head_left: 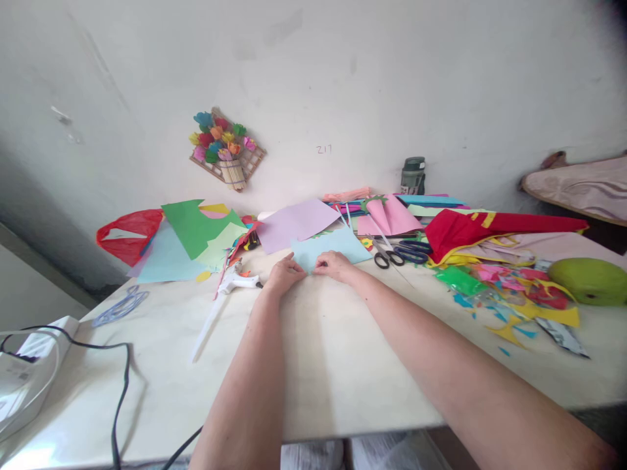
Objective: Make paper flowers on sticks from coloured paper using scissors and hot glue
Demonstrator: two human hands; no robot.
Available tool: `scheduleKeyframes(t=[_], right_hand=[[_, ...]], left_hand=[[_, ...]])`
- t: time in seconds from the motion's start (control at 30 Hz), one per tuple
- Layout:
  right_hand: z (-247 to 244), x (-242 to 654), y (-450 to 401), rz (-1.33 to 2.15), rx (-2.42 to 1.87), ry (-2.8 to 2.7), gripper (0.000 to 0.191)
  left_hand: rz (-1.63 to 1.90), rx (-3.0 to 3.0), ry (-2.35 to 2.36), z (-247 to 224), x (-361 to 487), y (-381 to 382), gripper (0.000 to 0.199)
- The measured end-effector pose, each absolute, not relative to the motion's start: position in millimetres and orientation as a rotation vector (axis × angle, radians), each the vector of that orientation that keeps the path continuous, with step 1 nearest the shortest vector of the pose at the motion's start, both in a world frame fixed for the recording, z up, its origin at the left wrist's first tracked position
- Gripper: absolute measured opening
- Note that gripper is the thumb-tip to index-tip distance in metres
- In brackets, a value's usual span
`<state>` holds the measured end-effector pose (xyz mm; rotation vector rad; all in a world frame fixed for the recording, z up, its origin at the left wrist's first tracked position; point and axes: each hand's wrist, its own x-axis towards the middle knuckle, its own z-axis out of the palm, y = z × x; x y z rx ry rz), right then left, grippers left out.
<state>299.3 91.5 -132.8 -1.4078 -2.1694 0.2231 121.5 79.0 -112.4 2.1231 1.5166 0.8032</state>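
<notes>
A light blue sheet of paper [337,245] lies at the middle of the table, tilted slightly, its near edge at my fingers. My left hand [285,273] is closed at the sheet's near left corner, thumb and fingers pressed together on it. On the same near edge, a short way to the right, my right hand [334,266] pinches the paper. The fingertips of both hands almost meet and partly hide that edge. Left of my left hand lies a white glue gun [238,282] with a glue stick. Black-handled scissors [389,260] rest to the right of the sheet.
Behind are a purple sheet [298,222], a green sheet [189,225] and a pink sheet [392,215]. Paper scraps [514,294] and a green fruit [588,281] lie at right. A power strip [34,378] with a black cable [125,372] sits at left.
</notes>
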Motion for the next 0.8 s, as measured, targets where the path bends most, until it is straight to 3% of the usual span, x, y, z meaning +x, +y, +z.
scheduleKeyframes(t=[0.3, 0.47, 0.8], right_hand=[[-125.6, 291.8, 80.5, 0.084, -1.554, -2.164, 0.018], [-124.4, 287.9, 73.5, -0.120, -1.552, -2.169, 0.017], [-130.2, 292.6, 80.8, 0.180, -1.539, -2.126, 0.016]], left_hand=[[0.527, 2.193, 1.862, -101.1, 121.6, 75.5, 0.018], [0.660, 2.220, 1.757, -106.6, 121.1, 75.4, 0.015], [0.746, 2.133, 1.638, -114.6, 114.6, 80.9, 0.015]])
